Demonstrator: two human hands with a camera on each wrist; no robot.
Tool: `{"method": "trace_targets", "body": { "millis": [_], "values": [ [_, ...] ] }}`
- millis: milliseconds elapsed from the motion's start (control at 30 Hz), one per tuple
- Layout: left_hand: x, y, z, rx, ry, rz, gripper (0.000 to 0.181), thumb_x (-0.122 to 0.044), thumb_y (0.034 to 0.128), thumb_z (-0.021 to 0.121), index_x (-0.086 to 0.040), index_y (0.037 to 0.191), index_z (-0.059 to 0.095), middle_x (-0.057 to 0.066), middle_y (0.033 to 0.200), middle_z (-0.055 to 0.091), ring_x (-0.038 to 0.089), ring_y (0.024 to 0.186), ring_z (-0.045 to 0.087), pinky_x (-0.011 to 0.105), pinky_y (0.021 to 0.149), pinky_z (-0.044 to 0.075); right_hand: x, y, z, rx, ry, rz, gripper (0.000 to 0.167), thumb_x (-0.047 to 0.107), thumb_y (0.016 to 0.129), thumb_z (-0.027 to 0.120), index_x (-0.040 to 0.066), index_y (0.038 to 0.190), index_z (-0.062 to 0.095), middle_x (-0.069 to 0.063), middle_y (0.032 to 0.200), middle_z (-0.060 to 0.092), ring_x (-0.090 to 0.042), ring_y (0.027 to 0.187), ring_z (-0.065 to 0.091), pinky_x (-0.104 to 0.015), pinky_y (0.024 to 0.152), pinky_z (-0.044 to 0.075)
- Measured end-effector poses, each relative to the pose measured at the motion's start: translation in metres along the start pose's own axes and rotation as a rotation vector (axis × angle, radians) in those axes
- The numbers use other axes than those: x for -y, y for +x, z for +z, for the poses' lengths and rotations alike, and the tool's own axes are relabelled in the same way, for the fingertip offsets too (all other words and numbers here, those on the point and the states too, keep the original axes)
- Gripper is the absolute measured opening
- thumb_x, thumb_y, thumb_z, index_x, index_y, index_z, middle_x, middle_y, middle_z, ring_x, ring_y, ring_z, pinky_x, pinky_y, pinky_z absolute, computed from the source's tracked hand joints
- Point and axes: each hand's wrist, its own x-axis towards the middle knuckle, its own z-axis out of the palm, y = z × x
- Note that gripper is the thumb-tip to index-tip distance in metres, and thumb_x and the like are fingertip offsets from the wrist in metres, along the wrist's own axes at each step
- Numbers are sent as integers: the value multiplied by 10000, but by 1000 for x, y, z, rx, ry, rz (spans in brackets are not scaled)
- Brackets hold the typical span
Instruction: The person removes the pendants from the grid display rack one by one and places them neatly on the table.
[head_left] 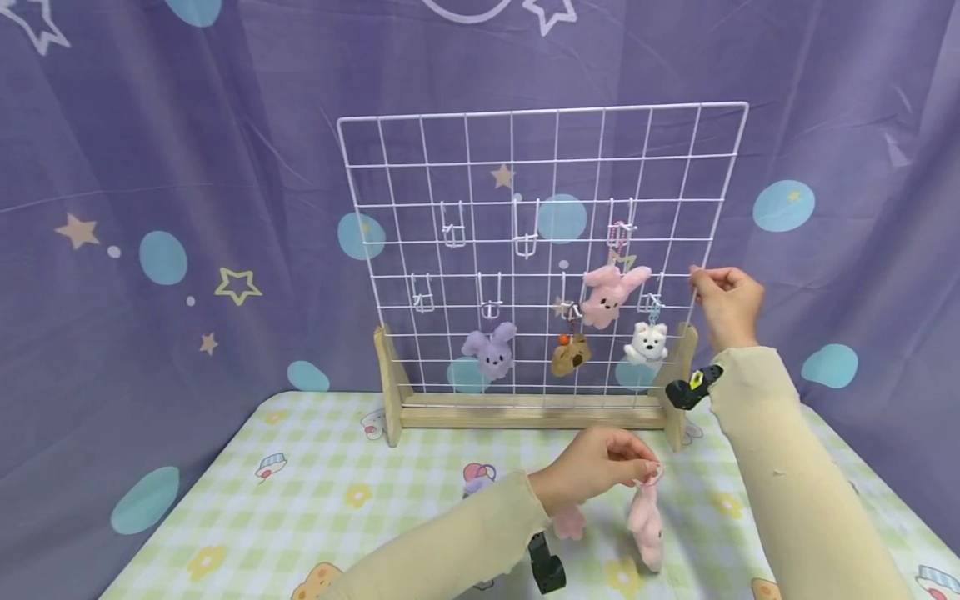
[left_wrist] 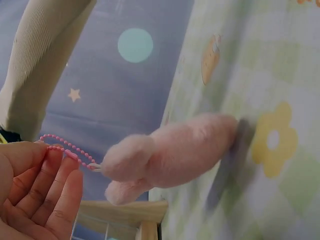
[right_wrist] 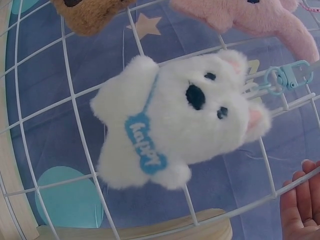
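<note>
My left hand (head_left: 596, 471) pinches the pink bead chain (left_wrist: 75, 150) of a pink plush keychain (head_left: 647, 527), which dangles above the tablecloth. At the right edge of the white wire grid rack (head_left: 534, 158), my right hand (head_left: 731, 304) grips the outer wire between thumb and fingers. On the rack's hooks hang a lavender bunny plush (head_left: 491, 352), a brown plush (head_left: 572, 357), a pink bunny plush (head_left: 611, 296) and a white dog plush (right_wrist: 165, 115) with a blue "happy" tag. The dog hangs closest to my right hand.
Several white hooks, such as one at upper left (head_left: 453, 237), hold nothing. Wooden feet (head_left: 392, 387) support the rack on the green checked tablecloth (head_left: 315, 467). Behind my left forearm lie another pink plush (head_left: 568, 523) and a lavender item (head_left: 477, 482), both partly hidden.
</note>
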Motion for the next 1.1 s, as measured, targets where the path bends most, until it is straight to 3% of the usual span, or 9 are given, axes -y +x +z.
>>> {"method": "trace_targets", "body": {
  "millis": [133,300,467,633,767,900,1100],
  "values": [
    [6,-1,-6,-26,-38,-38,132,-49,888,631,44,973,669,117,886,703,7,689,598,196,639,526,-1,1,0,1,0,-6,193,32,826,690,104,671,600,97,567,623,-14,515,552,-98,523,457],
    [11,0,-13,-51,2,-74,124,-82,888,636,-1,969,683,28,810,693,21,633,579,158,522,456,5,-4,1,4,5,-4,189,12,824,681,80,671,595,85,560,620,-13,497,542,-103,513,454],
    [15,1,-18,-69,29,-93,110,-80,879,646,-25,961,693,-6,791,680,39,651,579,193,578,503,4,-2,1,4,10,3,179,14,825,682,75,680,599,84,563,627,-9,498,550,-102,517,461],
    [24,2,-25,-130,76,-127,86,-81,865,654,-51,929,702,-4,783,678,120,694,612,263,653,535,-2,2,1,7,0,1,182,48,827,699,100,680,605,95,578,632,-15,524,566,-113,544,477],
    [30,1,-31,-161,102,-133,85,-48,858,647,-19,920,697,46,787,683,184,716,632,228,632,527,-4,4,1,11,-15,-1,191,58,830,699,116,674,605,98,588,633,-27,546,574,-119,553,480],
    [35,0,-36,-186,105,-144,94,-18,856,642,20,927,692,80,799,686,117,698,621,192,622,518,-4,3,0,8,-13,0,192,58,830,699,114,672,606,98,588,635,-19,542,573,-117,553,481],
    [42,0,-40,-222,130,-189,66,-17,848,658,-9,898,700,48,784,681,61,675,597,251,628,541,-3,3,-1,5,-7,16,190,50,832,695,107,676,604,99,585,635,-28,545,575,-110,549,476]
  ]
}}
